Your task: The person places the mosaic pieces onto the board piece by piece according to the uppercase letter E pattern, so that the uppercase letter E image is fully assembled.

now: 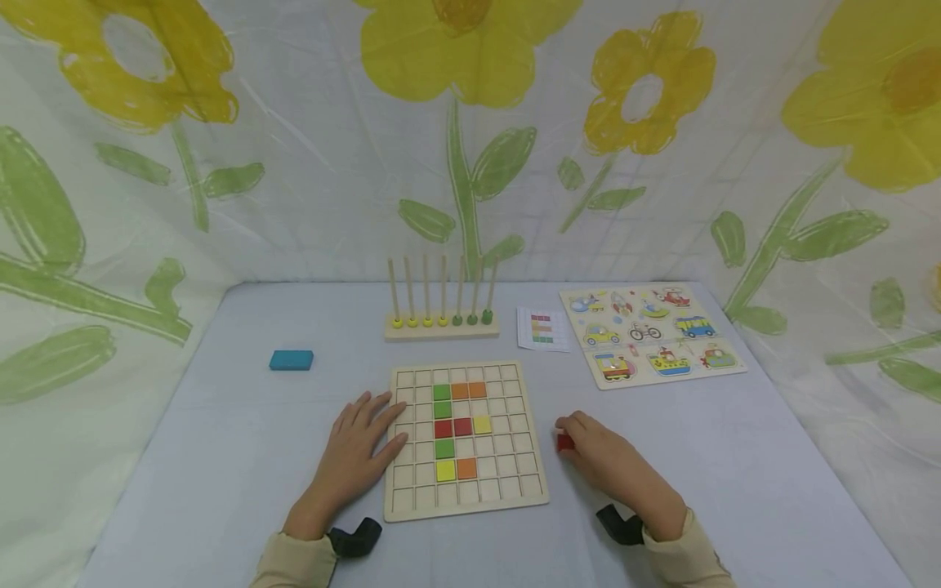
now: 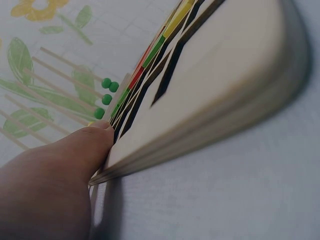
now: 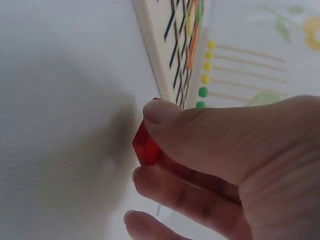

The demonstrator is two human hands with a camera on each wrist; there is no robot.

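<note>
In the head view, a square wooden grid board (image 1: 501,508) lies on the table in front of the person. Green, orange, red and yellow square tiles (image 1: 462,427) sit in some of its cells, toward the middle. My left hand (image 1: 351,445) rests at the board's left edge, fingers spread and their tips over the outer cells. The left wrist view shows the thumb (image 2: 82,152) at the board's edge. To the right of the board, my right hand (image 1: 606,457) pinches a small red block (image 3: 146,145) between thumb and fingers, close over the table.
Behind the board stands a wooden peg rack (image 1: 441,329) with yellow and green beads. Beside it lie a pattern card (image 1: 542,333) and, farther right, a picture puzzle board (image 1: 639,359). A blue block (image 1: 291,360) lies at the left. A flower-patterned cloth (image 1: 323,147) hangs behind.
</note>
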